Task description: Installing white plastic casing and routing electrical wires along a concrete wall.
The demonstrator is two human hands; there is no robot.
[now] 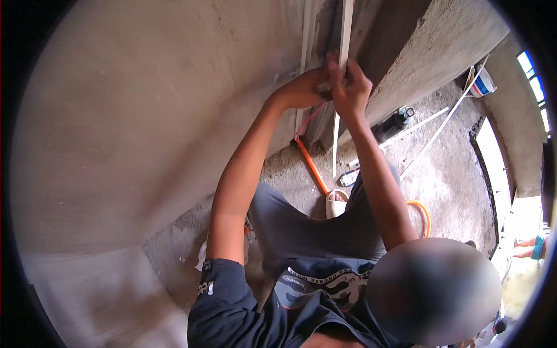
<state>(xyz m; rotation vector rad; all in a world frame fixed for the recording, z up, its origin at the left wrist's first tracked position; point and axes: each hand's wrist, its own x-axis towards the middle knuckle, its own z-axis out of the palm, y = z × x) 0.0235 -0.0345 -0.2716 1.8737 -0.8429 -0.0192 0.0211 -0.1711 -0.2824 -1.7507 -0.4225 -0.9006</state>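
Note:
A long narrow white strip (346, 29) stands upright in front of the wall corner, its lower end hanging free above the floor. My right hand (351, 90) is closed round it, thumb up along the strip. Close beside it, my left hand (304, 89) has curled fingers near a white channel (306, 40) fixed to the wall. Thin red wires (311, 119) rise from an orange conduit (311, 165) at the wall's foot and disappear at my left fingers, which seem to pinch them. The fingertips are partly hidden.
A dark cylinder (394, 123) lies on the rough floor at the right, near loose white strips (444, 124). A white bucket (483, 84) stands farther off. Orange tubing (426, 217) curves beside my right arm. Bare plastered wall (145, 116) fills the left.

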